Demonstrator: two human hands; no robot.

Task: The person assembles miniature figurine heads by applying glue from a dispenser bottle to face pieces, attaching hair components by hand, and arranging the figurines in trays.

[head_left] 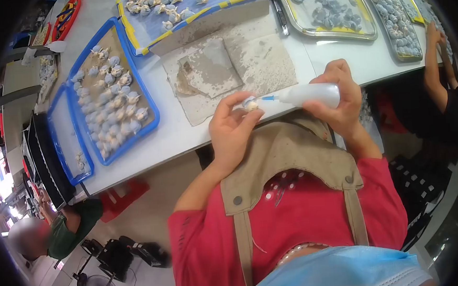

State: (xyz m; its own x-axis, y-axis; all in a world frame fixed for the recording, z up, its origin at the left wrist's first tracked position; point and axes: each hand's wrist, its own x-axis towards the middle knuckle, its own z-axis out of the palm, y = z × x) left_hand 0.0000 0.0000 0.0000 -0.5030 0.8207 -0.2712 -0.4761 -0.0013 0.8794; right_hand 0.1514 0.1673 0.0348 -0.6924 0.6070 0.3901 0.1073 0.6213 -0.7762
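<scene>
Between the thumb and fingertips of my left hand (234,128) is a small white and grey-blue piece (251,104). My right hand (340,97) is wrapped round a translucent white squeeze bottle (315,94), held nearly level. The bottle's thin blue tip (269,97) points left and reaches the small piece; whether it touches is too small to tell. Both hands are above the table's near edge. Beyond them lies a stained, worn cardboard sheet (274,61). To the left, a blue-rimmed tray (155,116) holds several similar small pieces.
A yellow-taped tray (133,36) with pieces is at the back. Metal trays (332,33) of grey pieces stand back right, beside a dark slim tool (280,15). Another blue tray (56,148) is far left. A co-worker's arm (433,73) reaches in right; another person (72,231) is lower left.
</scene>
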